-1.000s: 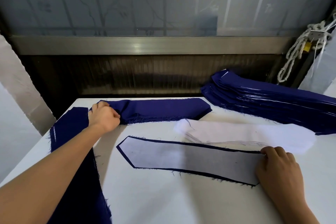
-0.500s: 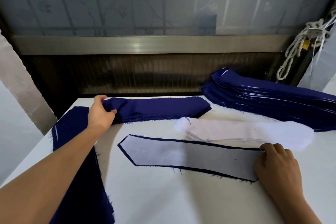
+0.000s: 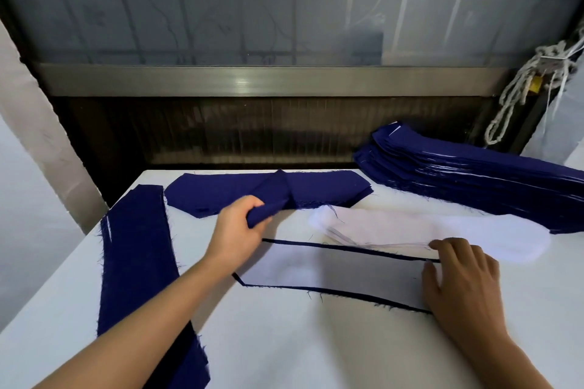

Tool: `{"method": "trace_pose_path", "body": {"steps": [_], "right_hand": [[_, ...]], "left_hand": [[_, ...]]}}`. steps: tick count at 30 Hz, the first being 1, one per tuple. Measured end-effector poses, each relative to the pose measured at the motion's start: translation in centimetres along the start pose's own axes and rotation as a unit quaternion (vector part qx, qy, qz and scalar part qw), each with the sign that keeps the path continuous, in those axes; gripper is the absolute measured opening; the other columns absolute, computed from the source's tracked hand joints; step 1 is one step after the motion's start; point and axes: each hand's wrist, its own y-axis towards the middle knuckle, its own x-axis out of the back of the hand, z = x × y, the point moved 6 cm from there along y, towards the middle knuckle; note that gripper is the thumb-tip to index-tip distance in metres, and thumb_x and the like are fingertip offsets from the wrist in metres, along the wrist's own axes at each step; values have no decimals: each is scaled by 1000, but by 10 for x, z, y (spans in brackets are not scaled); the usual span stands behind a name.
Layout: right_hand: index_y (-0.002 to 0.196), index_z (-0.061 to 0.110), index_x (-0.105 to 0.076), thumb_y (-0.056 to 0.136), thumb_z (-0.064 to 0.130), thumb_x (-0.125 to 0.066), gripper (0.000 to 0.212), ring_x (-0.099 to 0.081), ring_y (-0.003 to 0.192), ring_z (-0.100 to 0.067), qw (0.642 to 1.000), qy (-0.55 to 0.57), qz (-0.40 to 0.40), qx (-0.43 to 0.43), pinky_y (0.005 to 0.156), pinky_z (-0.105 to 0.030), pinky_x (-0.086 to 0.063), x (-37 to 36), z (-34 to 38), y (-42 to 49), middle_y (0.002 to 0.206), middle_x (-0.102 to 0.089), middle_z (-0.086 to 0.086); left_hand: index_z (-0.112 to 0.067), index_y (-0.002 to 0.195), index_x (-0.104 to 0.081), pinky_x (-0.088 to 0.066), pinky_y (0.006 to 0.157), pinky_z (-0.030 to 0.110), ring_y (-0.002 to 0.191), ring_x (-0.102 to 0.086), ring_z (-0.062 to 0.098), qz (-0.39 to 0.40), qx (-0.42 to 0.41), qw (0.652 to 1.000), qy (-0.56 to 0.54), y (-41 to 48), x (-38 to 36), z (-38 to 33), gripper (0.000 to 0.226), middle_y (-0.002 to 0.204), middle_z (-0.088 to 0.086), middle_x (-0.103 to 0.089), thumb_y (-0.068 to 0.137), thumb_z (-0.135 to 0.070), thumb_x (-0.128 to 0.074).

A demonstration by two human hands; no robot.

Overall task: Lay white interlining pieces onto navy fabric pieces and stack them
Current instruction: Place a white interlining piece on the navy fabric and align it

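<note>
My left hand (image 3: 235, 232) grips the end of a navy fabric piece (image 3: 268, 199), lifted and folded off the small navy stack (image 3: 328, 188) at the table's back. In front lies a navy piece covered by white interlining (image 3: 331, 268), only its dark border showing. My right hand (image 3: 458, 281) rests flat on that piece's right end. Just behind it is a stack of white interlining pieces (image 3: 426, 230).
A tall pile of finished navy pieces (image 3: 474, 177) sits at the back right. A long strip of navy fabric (image 3: 136, 262) lies along the white table's (image 3: 316, 350) left edge. A knotted white rope (image 3: 518, 95) hangs at the right by the window.
My left hand has pulled one navy piece off the back stack, drawing its end right and toward me. My right hand stayed on the covered piece.
</note>
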Motion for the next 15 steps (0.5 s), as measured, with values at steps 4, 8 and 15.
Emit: {"method": "trace_pose_path", "body": {"steps": [4,8,15], "right_hand": [[123,13,-57,81,20,-69,44,-54,110,-30,993,81,39,77,95,-37,-32,-12,62,4,123,-58,-7],[137,20,-49,75,19,-75,67,-43,132,-16,967,192,102,132,108,-35,-28,-31,124,9,141,-51,5],[89,16,-73,73,0,-76,23,-63,115,-18,959,224,58,161,111,-41,-27,-43,147,22,97,-73,8]], "left_hand": [[-17,82,-61,-46,65,34,71,-54,15,21,-132,990,44,-25,-20,-45,12,78,-10,-57,84,-4,-61],[-9,87,-64,-47,67,33,76,-56,23,47,-305,944,116,-50,-32,-75,11,87,0,-62,79,-2,-64],[-11,102,-65,-47,71,27,81,-56,19,-29,-294,951,94,-58,-9,-60,28,93,-2,-60,79,4,-58]]}}
